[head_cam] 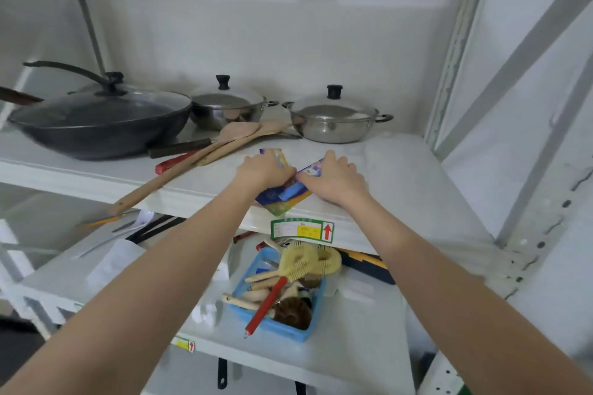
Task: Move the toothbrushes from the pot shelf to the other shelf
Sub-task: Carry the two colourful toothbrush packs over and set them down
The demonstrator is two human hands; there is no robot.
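Blue and yellow toothbrush packs (282,196) lie near the front edge of the white pot shelf (401,176). My left hand (261,170) is closed over one pack, whose far end (276,154) sticks out past the fingers. My right hand (333,178) rests on a second pack (313,168) that points up and to the right. The two packs cross under my hands. The lower shelf (353,324) lies below and nearer to me.
A dark wok with glass lid (99,119) and two steel lidded pots (224,106) (333,119) stand at the back. Wooden spatulas (205,154) and a red-handled tool (173,162) lie to the left. A blue basket of brushes (282,292) sits on the lower shelf.
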